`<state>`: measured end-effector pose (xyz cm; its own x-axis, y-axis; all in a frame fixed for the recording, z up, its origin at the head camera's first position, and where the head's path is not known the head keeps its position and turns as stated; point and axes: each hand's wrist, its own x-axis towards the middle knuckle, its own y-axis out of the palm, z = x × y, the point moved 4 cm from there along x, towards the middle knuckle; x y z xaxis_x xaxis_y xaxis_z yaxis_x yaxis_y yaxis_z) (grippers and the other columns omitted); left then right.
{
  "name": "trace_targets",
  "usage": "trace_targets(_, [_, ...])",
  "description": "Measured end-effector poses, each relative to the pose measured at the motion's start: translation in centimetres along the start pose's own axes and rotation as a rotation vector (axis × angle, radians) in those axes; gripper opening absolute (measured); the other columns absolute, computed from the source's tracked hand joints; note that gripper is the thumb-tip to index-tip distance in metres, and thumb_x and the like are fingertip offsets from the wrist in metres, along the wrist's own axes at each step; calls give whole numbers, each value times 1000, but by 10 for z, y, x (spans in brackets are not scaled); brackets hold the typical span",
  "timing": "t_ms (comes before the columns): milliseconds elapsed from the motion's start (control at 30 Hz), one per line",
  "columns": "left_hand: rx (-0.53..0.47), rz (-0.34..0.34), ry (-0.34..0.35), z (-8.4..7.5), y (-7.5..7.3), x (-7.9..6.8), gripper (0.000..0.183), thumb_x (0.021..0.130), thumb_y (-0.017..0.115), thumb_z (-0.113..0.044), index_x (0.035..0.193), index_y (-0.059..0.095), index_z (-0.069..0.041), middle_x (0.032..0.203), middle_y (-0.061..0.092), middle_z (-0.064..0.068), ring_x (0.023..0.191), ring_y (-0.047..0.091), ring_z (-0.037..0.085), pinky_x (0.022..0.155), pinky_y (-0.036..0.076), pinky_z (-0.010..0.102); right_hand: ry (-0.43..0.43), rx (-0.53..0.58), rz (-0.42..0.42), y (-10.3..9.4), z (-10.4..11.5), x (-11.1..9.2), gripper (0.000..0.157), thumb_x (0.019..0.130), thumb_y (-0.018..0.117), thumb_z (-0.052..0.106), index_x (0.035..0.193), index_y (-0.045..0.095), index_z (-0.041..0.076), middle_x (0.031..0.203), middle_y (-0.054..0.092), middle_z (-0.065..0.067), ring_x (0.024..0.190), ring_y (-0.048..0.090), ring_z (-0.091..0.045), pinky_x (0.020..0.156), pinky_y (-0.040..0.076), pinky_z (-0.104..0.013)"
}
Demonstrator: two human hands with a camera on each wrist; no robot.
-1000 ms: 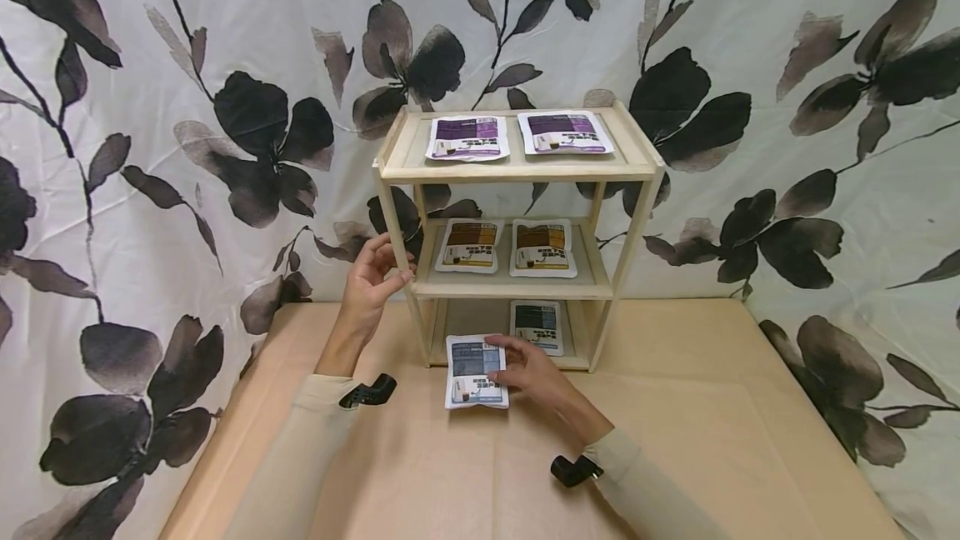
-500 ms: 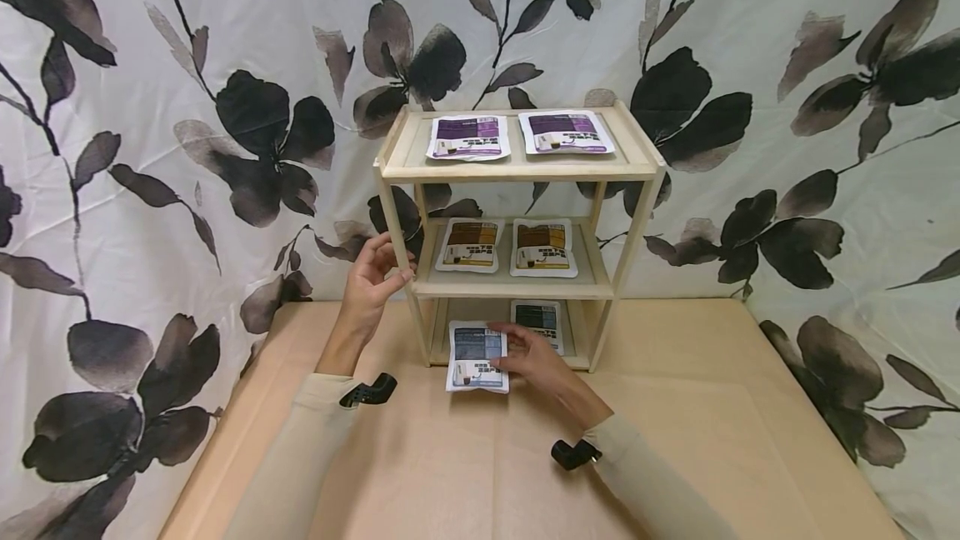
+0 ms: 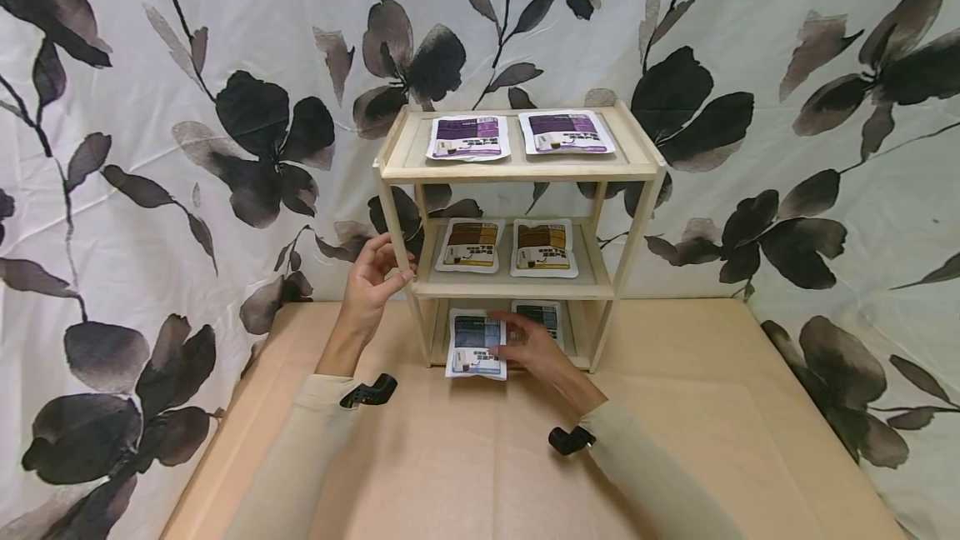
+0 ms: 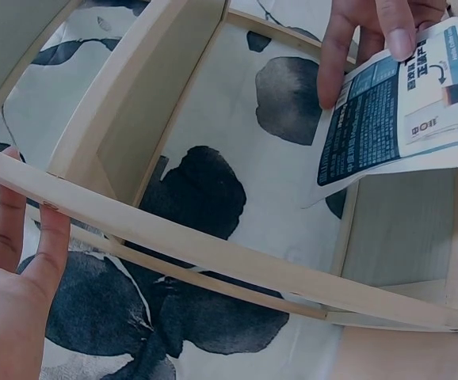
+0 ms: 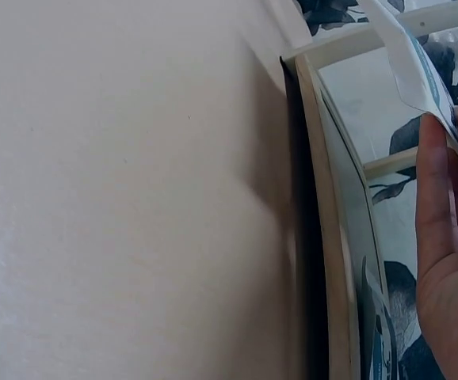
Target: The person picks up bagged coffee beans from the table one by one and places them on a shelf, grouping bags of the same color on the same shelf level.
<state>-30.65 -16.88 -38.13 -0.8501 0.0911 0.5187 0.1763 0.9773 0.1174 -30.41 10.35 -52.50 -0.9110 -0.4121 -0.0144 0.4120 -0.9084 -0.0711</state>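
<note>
My right hand [image 3: 534, 348] pinches a white and blue pouch [image 3: 472, 348] by its right edge, thumb on the printed face and fingers behind. The pouch overlaps the front edge of the bottom tier of a wooden three-tier shelf [image 3: 517, 290]. In the left wrist view the same pouch [image 4: 403, 107] tilts over that tier. My left hand [image 3: 370, 282] grips the left front post of the shelf, its fingertips [image 4: 52, 226] against the wood. Partly hidden behind my right hand, another blue pouch [image 3: 542, 319] lies on the right half of the bottom tier.
Two purple pouches, the left one [image 3: 468, 138] and the right one [image 3: 566, 132], lie on the top tier. The middle tier bears two brown and yellow pouches [image 3: 470, 246]. The shelf stands on a beige table [image 3: 697, 407] against a flower-printed cloth [image 3: 787, 148].
My right hand has carried the blue pouch away from me, from in front of the shelf to over the bottom tier's front edge. My left hand has stayed on the post.
</note>
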Motion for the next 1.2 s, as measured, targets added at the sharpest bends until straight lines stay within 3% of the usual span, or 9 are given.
trace_targets(167, [-3,-4,-2,1,0,0,60,89,63,15,136,58,-21,114,55,31,98,64,17,88,57,29,-16,-52,-17,-4,1,5,64,85,82,13,143,57,23,136,55,-16,97,64,-24,81,60,-42])
trace_targets(333, [-4,-4,-2,2,0,0,60,89,62,16,136,58,-22,113,55,31,98,64,17,88,57,28,-6,-102,-23,-7,4,8,67,87,81,16,147,54,22,147,48,-14,115,58,-31,86,58,-50])
trace_targets(500, [-8,-1,2,2,0,1,60,89,62,16,137,58,-20,113,55,30,98,65,17,88,57,28,14,-163,-41,-10,1,14,67,86,82,20,146,54,27,143,50,-15,119,57,-32,82,60,-46])
trace_targets(633, [-4,-1,0,2,0,1,59,89,62,15,137,57,-19,114,53,33,99,64,18,88,57,28,19,-168,-38,-11,3,18,65,87,82,21,146,54,29,150,45,-14,129,51,-34,85,60,-41])
trace_targets(1000, [2,8,2,1,-1,1,58,90,63,14,139,56,-17,113,58,23,99,64,18,88,57,29,105,-164,-56,-12,7,26,64,86,82,23,144,56,25,151,43,-15,126,54,-34,88,59,-43])
trace_targets(1200, [8,2,11,0,-1,1,59,89,64,15,137,57,-18,111,59,19,98,65,17,87,57,28,93,-144,-29,-11,7,31,66,87,80,18,147,53,18,154,40,-19,116,59,-32,87,58,-44])
